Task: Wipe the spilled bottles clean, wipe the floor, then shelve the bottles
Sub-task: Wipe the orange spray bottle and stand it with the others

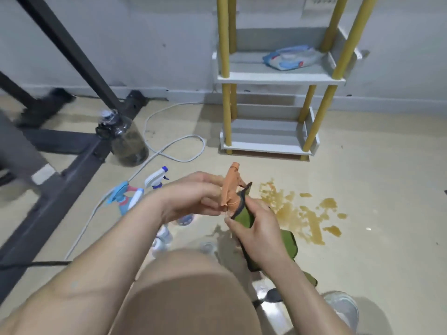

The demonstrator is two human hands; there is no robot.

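Observation:
My left hand grips the orange trigger head of a spray bottle held above the floor. My right hand grips a green cloth wrapped around the bottle's neck and body, which the cloth and hand hide. Two more spray bottles stand on the floor to the left: one with a white and blue head, one with a light blue and pink head. A brownish spill spreads over the beige floor right of my hands. The white shelf unit with yellow posts stands behind it.
A pack of wipes lies on the shelf's middle level. A large clear jug stands by a black metal frame at the left. A white cable loops across the floor. My knee and a shoe fill the foreground.

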